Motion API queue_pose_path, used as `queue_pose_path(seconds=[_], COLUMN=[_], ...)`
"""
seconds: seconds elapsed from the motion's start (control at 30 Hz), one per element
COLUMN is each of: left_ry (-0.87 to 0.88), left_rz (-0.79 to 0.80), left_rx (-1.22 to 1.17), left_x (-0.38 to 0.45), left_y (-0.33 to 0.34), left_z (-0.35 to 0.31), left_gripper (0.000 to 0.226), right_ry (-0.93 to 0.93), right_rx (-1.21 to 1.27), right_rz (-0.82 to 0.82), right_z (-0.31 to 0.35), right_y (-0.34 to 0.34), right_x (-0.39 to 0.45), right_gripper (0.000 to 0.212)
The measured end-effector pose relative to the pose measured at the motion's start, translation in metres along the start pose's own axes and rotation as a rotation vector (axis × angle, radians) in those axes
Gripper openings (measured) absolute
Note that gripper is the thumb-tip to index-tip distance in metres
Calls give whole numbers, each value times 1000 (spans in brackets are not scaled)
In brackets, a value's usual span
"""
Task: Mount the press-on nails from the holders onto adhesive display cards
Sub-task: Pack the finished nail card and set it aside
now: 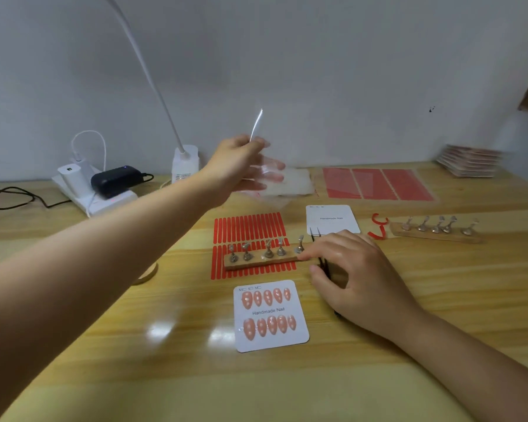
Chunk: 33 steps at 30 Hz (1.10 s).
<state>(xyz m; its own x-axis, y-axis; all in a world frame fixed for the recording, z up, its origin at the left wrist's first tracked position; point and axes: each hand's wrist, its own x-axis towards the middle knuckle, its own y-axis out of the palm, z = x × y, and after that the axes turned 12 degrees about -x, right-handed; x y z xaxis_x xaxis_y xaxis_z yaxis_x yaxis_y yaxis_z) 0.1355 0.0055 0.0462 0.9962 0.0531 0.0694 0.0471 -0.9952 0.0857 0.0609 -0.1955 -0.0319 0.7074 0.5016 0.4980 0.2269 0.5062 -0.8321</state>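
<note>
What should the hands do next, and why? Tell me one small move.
Probably drop the clear film strip that the left hand pinches, then pull the blank card closer. The near card already carries ten nails, and the holder bar by the right hand looks empty.

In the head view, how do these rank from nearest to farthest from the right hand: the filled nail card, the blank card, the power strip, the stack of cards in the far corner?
From the right hand:
1. Blank card, just behind the hand.
2. Filled nail card, to its front left; close to the first, hard to separate.
3. Stack of cards, far right corner.
4. Power strip, far left.
</note>
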Motion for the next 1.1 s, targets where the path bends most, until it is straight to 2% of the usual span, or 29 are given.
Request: queue_pose_path(seconds=[0.1, 0.17, 0.27, 0.3, 0.43, 0.57, 0.7, 0.77, 0.83, 0.93, 1.1], left_ry=[-37, -41, -18, -2, 29, 114, 205, 222, 233, 245, 256], left_rz=[13, -25, -76, -86, -97, -30, -8, -22, -27, -6, 18], left_rx=[-94, -147, -215, -222, -114, 36, 137, 141, 171, 219, 307], left_x=[-28, -43, -65, -73, -101, -116, -121, -123, -124, -126, -129], left_y=[-5, -10, -19, -22, -28, -22, -11, -7, -4, -1, -3], left_z=[2, 1, 2, 3, 18, 27, 31, 33, 33, 33, 30], left_gripper=[14, 18, 26, 27, 27, 25, 22, 20, 20, 30, 35], right_ry=[-64, -68, 49, 106, 231, 206, 317, 335, 322, 286, 363], right_rx=[-27, -38, 33, 66, 123, 282, 613, 666, 701, 751, 811], right_rz=[51, 41, -13, -23, -3, -39, 145, 176, 213, 250, 164], right_z=[3, 2, 0, -1, 1, 22, 45, 51, 55, 59, 51], right_y=[-1, -1, -2, -3, -3, -11, -16, -13, -10, -6, -6], right_x=[-1, -1, 2, 3, 6, 13, 28, 30, 28, 27, 26], right_gripper=[28, 26, 11, 13, 30, 8, 41, 44, 37, 12, 12])
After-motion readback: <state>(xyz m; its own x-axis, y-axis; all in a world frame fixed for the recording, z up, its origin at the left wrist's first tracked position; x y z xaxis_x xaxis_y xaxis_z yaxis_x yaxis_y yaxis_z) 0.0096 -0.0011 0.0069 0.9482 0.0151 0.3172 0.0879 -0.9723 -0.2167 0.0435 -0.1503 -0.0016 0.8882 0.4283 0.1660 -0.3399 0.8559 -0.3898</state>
